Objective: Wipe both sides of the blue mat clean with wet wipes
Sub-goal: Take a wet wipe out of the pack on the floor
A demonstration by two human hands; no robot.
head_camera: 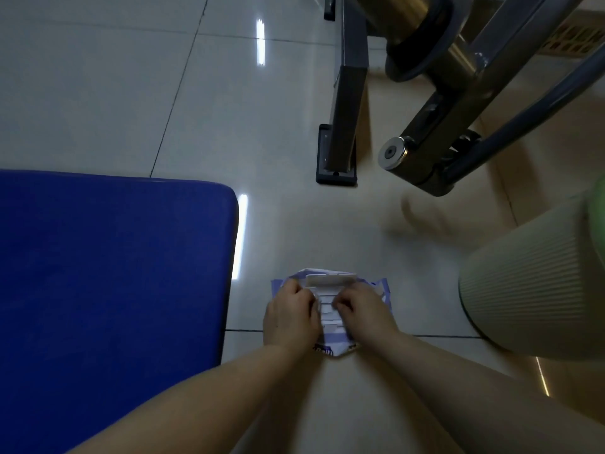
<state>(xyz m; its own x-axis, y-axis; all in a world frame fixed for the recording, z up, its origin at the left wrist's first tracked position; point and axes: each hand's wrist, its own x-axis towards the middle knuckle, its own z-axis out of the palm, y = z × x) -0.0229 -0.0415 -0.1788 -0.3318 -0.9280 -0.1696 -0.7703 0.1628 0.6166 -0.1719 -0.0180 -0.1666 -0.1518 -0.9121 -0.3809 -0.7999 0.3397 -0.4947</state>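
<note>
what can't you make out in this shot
Head view only:
- Wipes pack: both hands cover it, so its opening and label are hidden; no wipe shows.
- Left hand, right hand: fingers curled on the pack, tips out of sight.
- Blue mat: cut off by the left edge; underside unseen.

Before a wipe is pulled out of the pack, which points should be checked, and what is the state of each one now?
1. Pack lies flat on the floor: ok.
2. Lid is flipped open: ok.
3. Left hand steadies the pack: ok, it rests on the left side with fingers curled at the opening.
4. Right hand has hold of a wipe: cannot tell, its fingers are curled at the opening and hide what they pinch.
5. Mat is within reach: ok, it lies just left of the pack.
6. Mat surface is free of things: ok for the part in view.
</note>
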